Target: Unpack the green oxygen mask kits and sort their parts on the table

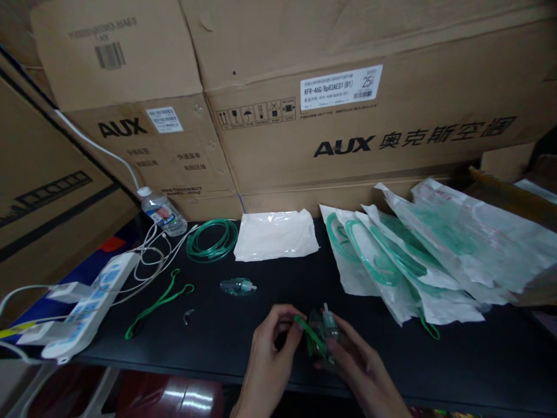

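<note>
Near the front edge of the black table, my right hand (363,363) grips a clear greenish oxygen mask (331,326) with a pale connector pointing up. My left hand (270,354) pinches a green elastic strap (311,334) between thumb and index finger, right beside the mask. The fingers cover much of the mask, and whether the strap is attached to it cannot be made out. Farther back lies a second clear mask piece (237,285). To the left are a loose green strap (156,303) and a small clear plastic part (188,316).
Green tubing (212,241) lies coiled beside a white packet (277,237). Several paper-and-film packets (387,273) of green tubing overlap on the right. A power strip (93,307), white cables and a leaning bottle (163,212) occupy the left. Cardboard boxes (270,162) wall the back.
</note>
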Tool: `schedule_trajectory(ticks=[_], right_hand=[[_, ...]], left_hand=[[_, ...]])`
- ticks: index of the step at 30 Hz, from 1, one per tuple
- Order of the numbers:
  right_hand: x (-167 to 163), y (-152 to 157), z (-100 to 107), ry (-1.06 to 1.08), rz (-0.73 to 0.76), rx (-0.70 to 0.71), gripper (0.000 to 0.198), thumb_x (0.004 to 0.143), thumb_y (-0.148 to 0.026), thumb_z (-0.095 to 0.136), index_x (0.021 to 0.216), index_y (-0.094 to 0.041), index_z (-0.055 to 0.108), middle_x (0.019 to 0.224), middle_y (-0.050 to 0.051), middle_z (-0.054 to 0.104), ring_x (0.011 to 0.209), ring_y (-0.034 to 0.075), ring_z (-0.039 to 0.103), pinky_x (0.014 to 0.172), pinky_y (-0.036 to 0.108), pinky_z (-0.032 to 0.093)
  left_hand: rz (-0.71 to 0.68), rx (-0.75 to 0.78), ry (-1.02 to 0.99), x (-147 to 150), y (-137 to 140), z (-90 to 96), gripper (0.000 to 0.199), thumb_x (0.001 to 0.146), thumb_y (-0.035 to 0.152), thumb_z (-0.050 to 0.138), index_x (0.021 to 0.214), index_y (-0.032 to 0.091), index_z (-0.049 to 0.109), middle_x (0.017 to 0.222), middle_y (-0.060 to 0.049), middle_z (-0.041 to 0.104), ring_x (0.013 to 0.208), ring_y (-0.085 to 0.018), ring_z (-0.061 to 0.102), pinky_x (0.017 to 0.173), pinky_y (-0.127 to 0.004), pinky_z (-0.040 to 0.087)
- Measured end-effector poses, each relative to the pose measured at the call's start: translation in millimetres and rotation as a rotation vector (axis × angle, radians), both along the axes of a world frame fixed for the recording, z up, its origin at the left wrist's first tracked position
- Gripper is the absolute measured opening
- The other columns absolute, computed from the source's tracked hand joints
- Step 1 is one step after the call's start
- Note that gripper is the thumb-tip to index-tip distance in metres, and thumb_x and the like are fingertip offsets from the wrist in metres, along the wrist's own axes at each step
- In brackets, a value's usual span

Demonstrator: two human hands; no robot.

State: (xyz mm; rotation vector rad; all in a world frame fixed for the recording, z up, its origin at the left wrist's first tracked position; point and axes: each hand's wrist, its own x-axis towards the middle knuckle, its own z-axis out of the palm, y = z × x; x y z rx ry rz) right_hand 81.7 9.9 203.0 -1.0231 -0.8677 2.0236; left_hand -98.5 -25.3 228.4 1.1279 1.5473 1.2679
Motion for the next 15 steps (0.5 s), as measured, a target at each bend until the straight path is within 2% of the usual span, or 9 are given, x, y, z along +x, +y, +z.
schedule_trajectory(ticks=[3, 6, 9, 12, 15], right_hand=[[0, 0, -4, 0.059, -0.079, -0.063, 0.054, 0.089, -0.048, 0.076, 0.139, -0.033, 0.063, 0.122, 0.010, 0.076, 0.100, 0.029, 0.075, 0.085, 0.043, 0.060], [1, 1, -5, 0.094, -0.099, -0.070, 0.053, 0.089, -0.046, 0.077, 0.138, -0.033, 0.064, 0.124, 0.010, 0.074, 0.095, 0.027, 0.075, 0.080, 0.040, 0.059], [2, 2, -7, 0.109, -0.099, -0.072, 0.047, 0.089, -0.043, 0.078, 0.134, -0.035, 0.067, 0.136, 0.009, 0.068, 0.099, 0.026, 0.074, 0.078, 0.036, 0.058], [2, -1, -6, 0.116, -0.079, -0.032, 0.052, 0.088, -0.039, 0.079, 0.137, -0.040, 0.064, 0.147, 0.007, 0.062, 0.103, 0.023, 0.072, 0.079, 0.034, 0.057], [0, -6, -1, 0.135, -0.082, 0.007, 0.067, 0.083, -0.038, 0.083, 0.144, -0.042, 0.056, 0.147, 0.006, 0.062, 0.110, 0.023, 0.070, 0.087, 0.034, 0.055]], left_hand=[[0.093, 0.009, -0.017, -12, -3, -5.6, 0.011, 0.098, 0.026, 0.054, 0.104, 0.021, 0.062, 0.098, -0.005, 0.072, 0.090, -0.019, 0.070, 0.078, -0.028, 0.055], [0.071, 0.055, 0.235, -30, -7, -3.9, 0.025, 0.093, 0.012, 0.048, 0.104, 0.022, 0.069, 0.109, -0.007, 0.072, 0.105, -0.022, 0.068, 0.091, -0.034, 0.052], [0.076, 0.129, 0.480, -40, -12, 8.0, 0.038, 0.090, 0.005, 0.042, 0.099, 0.025, 0.074, 0.118, -0.006, 0.070, 0.115, -0.023, 0.064, 0.100, -0.038, 0.048], [0.037, 0.141, 0.515, -29, -14, 22.2, 0.030, 0.097, 0.011, 0.047, 0.103, 0.025, 0.073, 0.112, -0.005, 0.071, 0.107, -0.021, 0.066, 0.093, -0.033, 0.052], [-0.132, 0.077, 0.482, -6, -11, 26.9, 0.019, 0.094, 0.016, 0.063, 0.108, 0.026, 0.071, 0.108, -0.003, 0.073, 0.103, -0.020, 0.067, 0.090, -0.030, 0.052]])
